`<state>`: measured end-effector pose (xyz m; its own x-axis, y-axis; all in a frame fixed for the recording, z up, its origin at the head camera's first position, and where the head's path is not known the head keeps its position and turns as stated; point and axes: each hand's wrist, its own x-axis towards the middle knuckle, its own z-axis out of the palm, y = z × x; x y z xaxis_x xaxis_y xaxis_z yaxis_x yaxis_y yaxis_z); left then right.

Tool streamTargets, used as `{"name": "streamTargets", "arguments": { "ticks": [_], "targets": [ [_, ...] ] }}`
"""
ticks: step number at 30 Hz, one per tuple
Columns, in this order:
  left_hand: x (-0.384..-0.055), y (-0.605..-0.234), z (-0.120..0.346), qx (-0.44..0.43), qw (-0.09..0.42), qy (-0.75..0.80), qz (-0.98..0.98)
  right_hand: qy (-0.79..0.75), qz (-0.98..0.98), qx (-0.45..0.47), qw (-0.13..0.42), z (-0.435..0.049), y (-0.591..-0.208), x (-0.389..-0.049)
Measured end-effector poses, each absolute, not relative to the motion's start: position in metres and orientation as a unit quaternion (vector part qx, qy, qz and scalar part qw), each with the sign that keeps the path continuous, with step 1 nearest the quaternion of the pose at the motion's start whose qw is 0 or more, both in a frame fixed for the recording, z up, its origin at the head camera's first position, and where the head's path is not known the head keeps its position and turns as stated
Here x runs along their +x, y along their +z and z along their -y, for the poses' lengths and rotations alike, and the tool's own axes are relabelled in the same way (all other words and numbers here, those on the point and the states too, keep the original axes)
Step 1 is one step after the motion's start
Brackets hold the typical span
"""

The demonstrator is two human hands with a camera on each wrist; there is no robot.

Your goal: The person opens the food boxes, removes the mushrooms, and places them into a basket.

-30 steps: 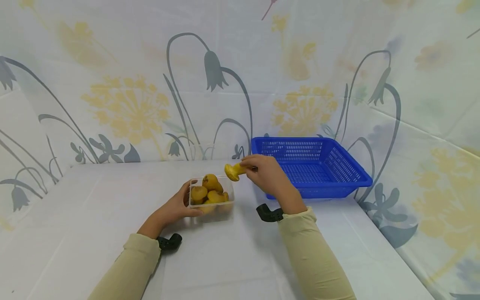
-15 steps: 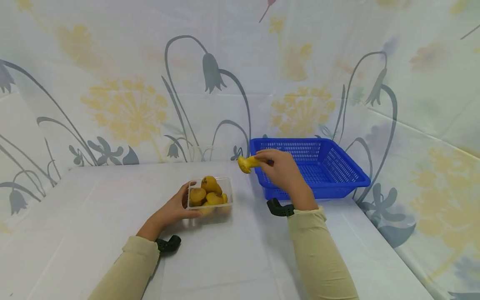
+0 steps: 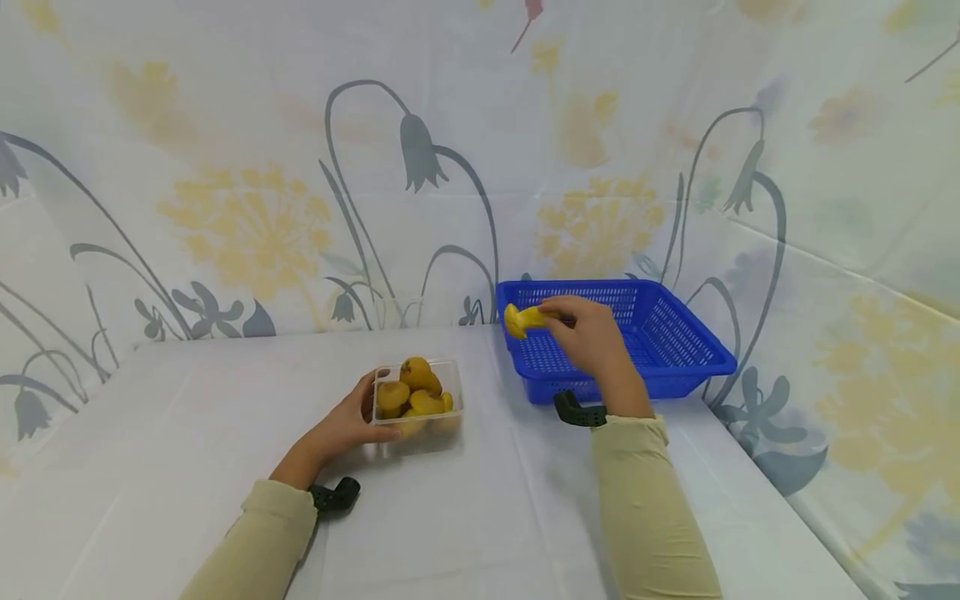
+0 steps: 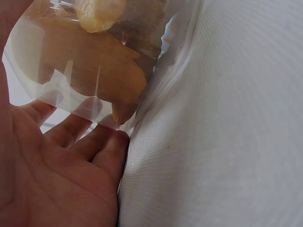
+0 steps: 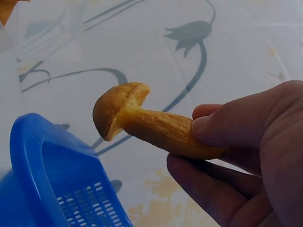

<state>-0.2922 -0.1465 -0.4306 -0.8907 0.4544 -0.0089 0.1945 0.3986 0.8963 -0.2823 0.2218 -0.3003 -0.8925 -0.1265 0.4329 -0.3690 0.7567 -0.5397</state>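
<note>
My right hand pinches a yellow-brown mushroom by its stem, the cap pointing left. In the head view the mushroom overlaps the left part of a blue perforated plastic basket. Up close in the right wrist view, the thumb lies on top of the mushroom stem with fingers beneath. My left hand grips the left side of a clear plastic box on the table. Inside it lie several yellow-brown mushrooms. In the left wrist view fingers press against the box wall.
White cloth covers the table. Behind it rises a flower-printed backdrop, which continues along the right side. Faintly visible behind the box is another clear container, at the table's back edge. The basket stands at the back right.
My right hand has carried the mushroom rightward and slightly up, from near the box to over the basket's left side. My left hand stays on the box. The head view has shifted slightly.
</note>
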Motion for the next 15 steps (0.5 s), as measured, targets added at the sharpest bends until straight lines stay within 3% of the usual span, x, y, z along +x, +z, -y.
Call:
{"name": "streamTargets", "arguments": {
  "ticks": [15],
  "targets": [
    [-0.293,-0.434,0.146,0.211,0.114,0.512,-0.825,0.325,0.93,0.07,0.153,-0.245,-0.312,-0.289]
  ]
}}
